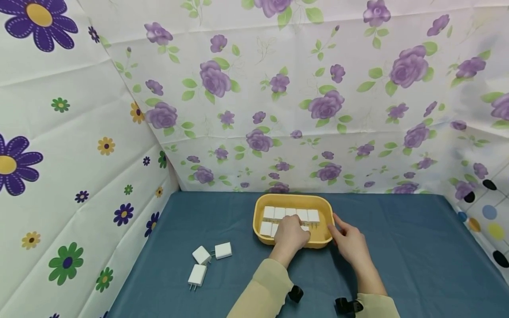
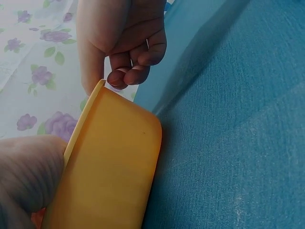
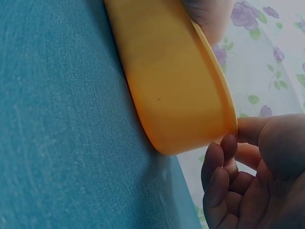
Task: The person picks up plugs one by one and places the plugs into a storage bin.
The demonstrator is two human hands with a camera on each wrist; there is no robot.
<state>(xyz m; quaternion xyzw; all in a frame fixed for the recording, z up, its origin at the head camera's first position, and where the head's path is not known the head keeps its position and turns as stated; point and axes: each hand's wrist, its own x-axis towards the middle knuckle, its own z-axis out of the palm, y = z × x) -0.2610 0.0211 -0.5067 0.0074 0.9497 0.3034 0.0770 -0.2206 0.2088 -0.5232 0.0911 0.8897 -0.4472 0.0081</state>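
Note:
A yellow plastic tray (image 1: 324,238) stands on the blue cloth, holding white plug-in chargers (image 1: 313,216) in two rows. My left hand (image 1: 290,232) reaches over its near rim, thumb and fingers around a white charger (image 1: 305,228) in the front row; the fingertips are partly hidden. At the tray's right end, my right hand (image 1: 350,240) pinches the rim between thumb and fingers. In the right wrist view, the right hand (image 3: 252,176) has its fingertips at the tray wall (image 3: 176,95). The left wrist view shows the left hand (image 2: 28,174) over the rim.
Left of the tray, three loose white chargers lie close together: one upper left (image 1: 202,255), one to the right (image 1: 223,250), one nearer (image 1: 197,275). Floral sheets (image 1: 258,141) rise behind and at both sides of the blue cloth (image 1: 417,256).

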